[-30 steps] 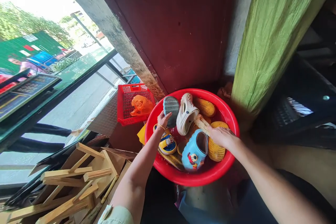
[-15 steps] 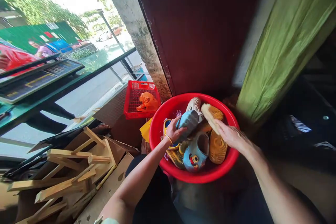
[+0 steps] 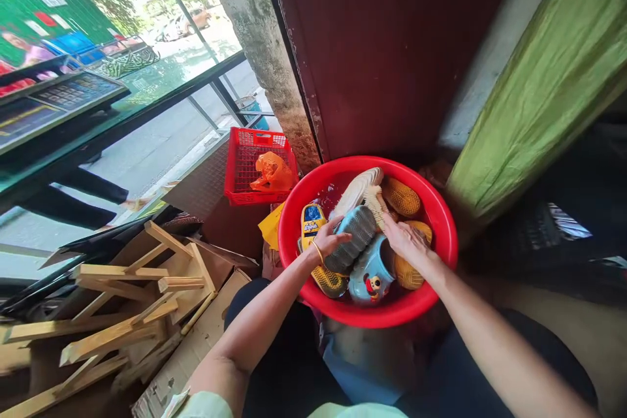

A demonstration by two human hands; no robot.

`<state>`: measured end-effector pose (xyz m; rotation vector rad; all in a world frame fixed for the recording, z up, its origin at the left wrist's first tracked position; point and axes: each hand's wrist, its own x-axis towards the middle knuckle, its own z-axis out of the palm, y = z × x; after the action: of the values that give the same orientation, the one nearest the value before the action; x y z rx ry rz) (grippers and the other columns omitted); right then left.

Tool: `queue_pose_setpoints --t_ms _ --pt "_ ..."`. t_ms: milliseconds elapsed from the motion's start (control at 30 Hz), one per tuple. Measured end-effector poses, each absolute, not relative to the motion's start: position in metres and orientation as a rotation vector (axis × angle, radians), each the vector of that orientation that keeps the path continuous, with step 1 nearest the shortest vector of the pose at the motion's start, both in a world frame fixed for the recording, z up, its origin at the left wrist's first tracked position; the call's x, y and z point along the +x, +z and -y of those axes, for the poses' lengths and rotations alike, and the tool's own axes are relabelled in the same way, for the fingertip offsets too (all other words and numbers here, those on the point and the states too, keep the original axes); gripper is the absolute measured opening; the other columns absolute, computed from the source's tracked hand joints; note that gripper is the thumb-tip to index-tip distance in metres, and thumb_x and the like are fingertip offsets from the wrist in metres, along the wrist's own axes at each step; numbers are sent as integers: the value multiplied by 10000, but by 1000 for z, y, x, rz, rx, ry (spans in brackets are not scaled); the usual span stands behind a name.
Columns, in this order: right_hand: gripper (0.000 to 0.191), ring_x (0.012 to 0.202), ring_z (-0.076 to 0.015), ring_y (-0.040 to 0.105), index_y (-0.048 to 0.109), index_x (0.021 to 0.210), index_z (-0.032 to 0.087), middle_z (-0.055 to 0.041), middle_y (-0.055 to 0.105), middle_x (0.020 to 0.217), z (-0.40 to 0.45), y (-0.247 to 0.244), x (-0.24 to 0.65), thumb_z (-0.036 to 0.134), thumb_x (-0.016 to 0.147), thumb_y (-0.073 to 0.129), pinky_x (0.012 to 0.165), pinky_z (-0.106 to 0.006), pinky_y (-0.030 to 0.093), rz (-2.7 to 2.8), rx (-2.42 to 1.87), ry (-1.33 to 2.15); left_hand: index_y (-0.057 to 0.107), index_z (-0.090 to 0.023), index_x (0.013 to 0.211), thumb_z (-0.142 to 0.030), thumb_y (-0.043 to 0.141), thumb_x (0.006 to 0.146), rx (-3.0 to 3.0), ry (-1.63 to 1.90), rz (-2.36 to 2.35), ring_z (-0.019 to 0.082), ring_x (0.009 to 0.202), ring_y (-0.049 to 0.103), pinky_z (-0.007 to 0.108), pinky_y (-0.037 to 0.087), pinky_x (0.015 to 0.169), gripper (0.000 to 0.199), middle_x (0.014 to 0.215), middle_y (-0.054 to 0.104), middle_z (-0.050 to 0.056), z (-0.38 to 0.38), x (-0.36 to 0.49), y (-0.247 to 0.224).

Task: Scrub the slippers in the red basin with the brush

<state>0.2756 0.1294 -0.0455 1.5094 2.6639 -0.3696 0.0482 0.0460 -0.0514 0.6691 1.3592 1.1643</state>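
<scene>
A red plastic tub (image 3: 445, 219) holds several shoes in water. My left hand (image 3: 330, 243) grips a blue clog (image 3: 355, 235), tilted so its dark ridged sole faces up. My right hand (image 3: 405, 240) is closed around a scrub brush (image 3: 375, 204) with pale bristles, which lies by the clog's right edge; whether they touch I cannot tell. Below sits another light-blue clog (image 3: 365, 277) with a cartoon charm. Around them are a white sole (image 3: 361, 188), a yellow sole (image 3: 401, 197) and a yellow shoe (image 3: 312, 221) with a blue patch.
A red crate (image 3: 238, 163) with an orange plastic bag (image 3: 273, 171) stands behind the tub at left. Wooden stools or frames (image 3: 132, 287) and cardboard (image 3: 196, 339) lie at lower left. A dark red panel (image 3: 392, 52) rises behind, and a green cloth (image 3: 533, 91) hangs right.
The brush has moved left and nearer the held clog, its bristles now more visible. The clog's sole has turned towards me. The white shoe now shows its sole. The view has shifted slightly.
</scene>
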Motion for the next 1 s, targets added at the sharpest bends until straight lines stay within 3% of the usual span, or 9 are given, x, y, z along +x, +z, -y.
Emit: queue_pose_setpoints --t_ms 67,200,300,367,567,800,933,1000 --pt "550 923 -234 700 402 1583 141 -155 739 1082 -117 -46 271 262 1066 260 802 -323 531 -2676 1478 -384 694 -207 1243 -312 906 608 574 1172 -1328 280 934 730 393 583 859 678 945 771 45 -47 43 -57" --pt "566 852 -216 700 302 1638 268 -143 700 1182 -62 -41 249 332 1077 260 703 -301 537 -2821 1228 -353 720 -174 1170 -597 787 738 297 1064 -1232 324 923 738 460 585 857 609 912 775 121 -53 38 -63" --pt "585 808 -207 702 262 1650 290 -159 681 1172 -46 -41 242 293 1066 292 650 -287 517 -2814 1069 -314 736 -164 1118 -822 599 765 177 1037 -1207 362 923 730 514 580 841 760 921 773 160 -56 37 -63" --pt "586 784 -203 698 250 1651 300 -154 687 1143 -61 -42 248 276 1067 292 655 -290 508 -2737 1181 -282 728 -179 1149 -915 465 763 185 1076 -1206 357 932 729 517 581 833 872 957 772 156 -55 36 -62" --pt "516 850 -237 688 385 1577 207 -153 727 1024 -98 -37 268 303 1087 254 726 -317 492 -2618 1460 -381 711 -167 1204 -959 305 780 218 1100 -1249 326 945 726 472 584 810 986 941 760 150 -53 38 -60" --pt "647 780 -230 693 211 1662 292 -159 680 1095 -23 -43 247 193 1026 282 651 -325 509 -2757 1041 -393 732 -114 1161 -955 323 784 223 1258 -1249 386 1022 689 517 563 865 1009 906 754 183 -51 36 -56" --pt "607 854 -248 701 280 1637 284 -159 705 1114 -78 -38 269 186 1038 282 751 -358 514 -2602 1357 -361 688 -143 1251 -981 312 750 255 1129 -1214 362 999 707 502 581 843 1046 994 748 165 -49 33 -51" --pt "557 901 -274 703 346 1605 219 -177 728 1065 -104 -33 279 221 1053 272 784 -378 504 -2547 1505 -374 671 -164 1279 -969 293 766 256 1085 -1207 338 978 719 479 591 827 1027 1028 745 157 -48 35 -50"
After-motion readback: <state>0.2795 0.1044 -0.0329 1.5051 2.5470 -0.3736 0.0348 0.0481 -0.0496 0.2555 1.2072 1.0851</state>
